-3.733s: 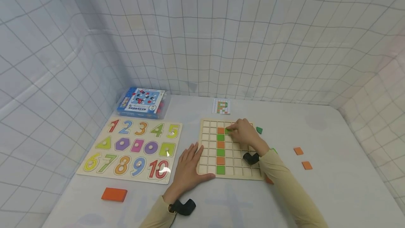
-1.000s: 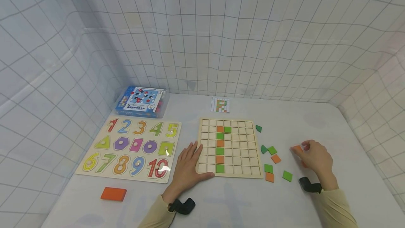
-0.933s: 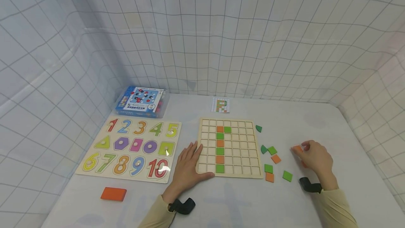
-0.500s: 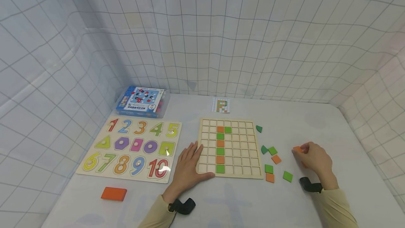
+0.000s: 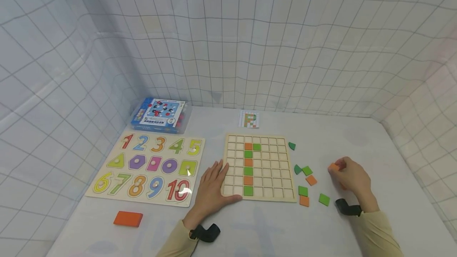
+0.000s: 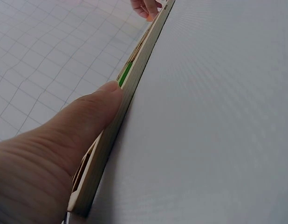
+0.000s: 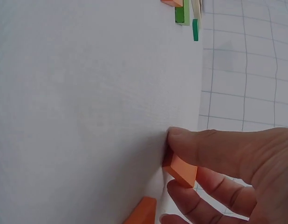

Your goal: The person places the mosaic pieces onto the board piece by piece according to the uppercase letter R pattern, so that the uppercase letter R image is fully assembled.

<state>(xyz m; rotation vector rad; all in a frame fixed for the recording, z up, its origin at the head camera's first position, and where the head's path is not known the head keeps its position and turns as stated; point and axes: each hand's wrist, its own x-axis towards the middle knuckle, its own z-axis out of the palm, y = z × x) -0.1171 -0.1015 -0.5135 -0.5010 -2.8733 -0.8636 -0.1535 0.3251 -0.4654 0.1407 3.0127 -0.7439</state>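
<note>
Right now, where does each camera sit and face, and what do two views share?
Head: worn on the head, facing forward and down at the wooden grid board; left hand, right hand and both sleeves show.
Left wrist: worn there, looking along the board's edge; left thumb large, right hand small at the top.
Right wrist: worn there, looking at the orange tile that the right hand, partly in view, pinches.
Shared: head and right wrist both show that tile.
</note>
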